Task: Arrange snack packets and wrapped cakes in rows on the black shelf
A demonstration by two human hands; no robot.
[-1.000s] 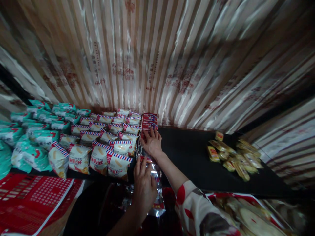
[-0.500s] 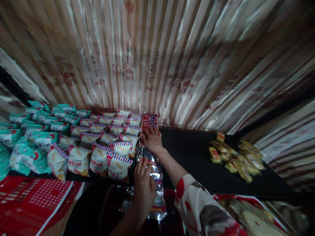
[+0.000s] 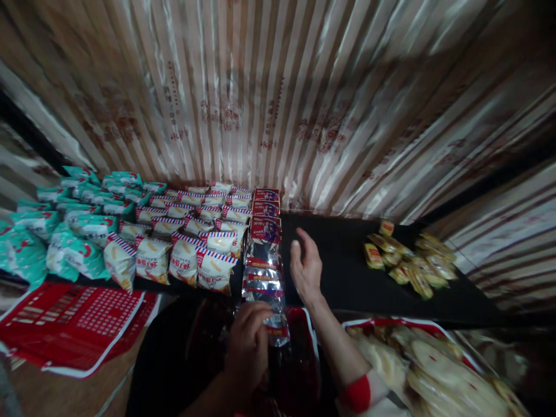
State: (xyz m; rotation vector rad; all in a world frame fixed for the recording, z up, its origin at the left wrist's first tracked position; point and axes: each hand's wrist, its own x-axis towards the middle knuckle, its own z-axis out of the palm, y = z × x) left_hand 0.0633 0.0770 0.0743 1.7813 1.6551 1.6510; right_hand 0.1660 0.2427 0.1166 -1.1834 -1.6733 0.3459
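We judge that the step in hand is to set the row of red packets [image 3: 266, 230] in line on the black shelf [image 3: 343, 275]. The row lies just to the left of our right hand [image 3: 307, 272], which is partly open, thumb and finger apart, holding nothing. Our left hand [image 3: 248, 344] is curled beside the near end of the row; if it grips a packet, we cannot tell. Beyond it, to the left, stand white snack bags [image 3: 217, 271]. The next move, we think, calls for gentle straightening of the near packets, which seem to overhang the shelf.

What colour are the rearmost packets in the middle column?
The packets are mostly red; head view shows best.
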